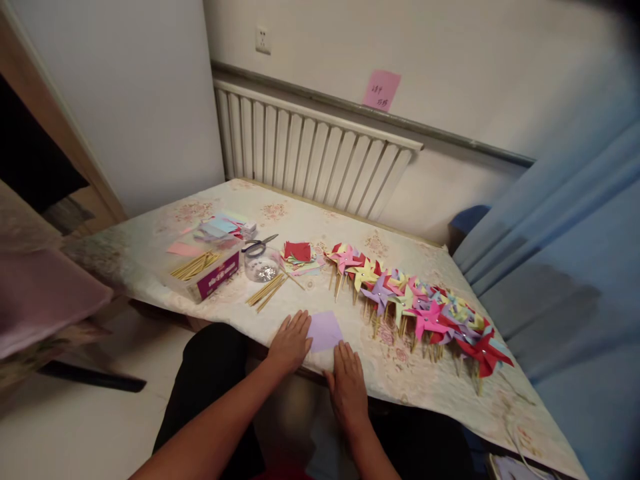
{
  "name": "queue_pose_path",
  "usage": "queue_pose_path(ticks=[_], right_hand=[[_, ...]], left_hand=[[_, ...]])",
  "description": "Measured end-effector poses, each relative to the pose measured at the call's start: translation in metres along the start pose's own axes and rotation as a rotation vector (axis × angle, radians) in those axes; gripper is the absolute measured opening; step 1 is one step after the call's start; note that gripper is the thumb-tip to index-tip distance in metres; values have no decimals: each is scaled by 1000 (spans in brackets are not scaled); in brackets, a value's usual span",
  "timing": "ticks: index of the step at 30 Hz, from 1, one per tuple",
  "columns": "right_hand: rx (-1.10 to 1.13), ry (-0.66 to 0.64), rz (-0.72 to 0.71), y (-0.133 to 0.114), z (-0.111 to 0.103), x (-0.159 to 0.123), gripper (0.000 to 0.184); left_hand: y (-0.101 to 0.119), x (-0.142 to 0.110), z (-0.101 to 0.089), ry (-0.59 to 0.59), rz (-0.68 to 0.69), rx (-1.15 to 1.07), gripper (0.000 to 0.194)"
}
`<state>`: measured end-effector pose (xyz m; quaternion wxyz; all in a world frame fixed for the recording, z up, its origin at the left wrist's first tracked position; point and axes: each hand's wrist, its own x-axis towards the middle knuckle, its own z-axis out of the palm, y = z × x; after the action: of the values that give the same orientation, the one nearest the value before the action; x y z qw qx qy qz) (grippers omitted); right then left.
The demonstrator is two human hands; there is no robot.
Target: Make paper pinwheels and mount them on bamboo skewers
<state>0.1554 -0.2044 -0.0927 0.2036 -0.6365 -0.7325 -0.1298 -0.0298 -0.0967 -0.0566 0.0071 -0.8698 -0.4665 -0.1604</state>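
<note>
A square sheet of lilac paper (pixel 325 329) lies flat near the table's front edge. My left hand (pixel 291 341) rests palm down at its left side, fingers stretched out and touching the paper. At the sheet's lower right corner lies my right hand (pixel 347 380), also flat with extended fingers. Just beyond the left hand is a small bunch of wooden sticks (pixel 267 292). Behind them stand a clear round tub (pixel 263 269) of small shiny pieces and dark-handled scissors (pixel 259 245). A pile of cut paper (pixel 299 252) topped with red sits further back.
Many finished paper pinwheels (pixel 429 320) on sticks lie in a long row at the right. A plastic box (pixel 205 273) holds more sticks at the left, near coloured paper sheets (pixel 220 225). A radiator (pixel 310 143) runs behind the flowered tablecloth (pixel 273 212); a blue curtain (pixel 565 267) hangs right.
</note>
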Motion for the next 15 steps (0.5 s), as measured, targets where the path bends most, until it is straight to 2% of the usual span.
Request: queue_pose_path(ticks=[15], right_hand=[[9,-28,22,-3,-4,2,50]], left_hand=[[0,1,-2,-11,-18,-10,54]])
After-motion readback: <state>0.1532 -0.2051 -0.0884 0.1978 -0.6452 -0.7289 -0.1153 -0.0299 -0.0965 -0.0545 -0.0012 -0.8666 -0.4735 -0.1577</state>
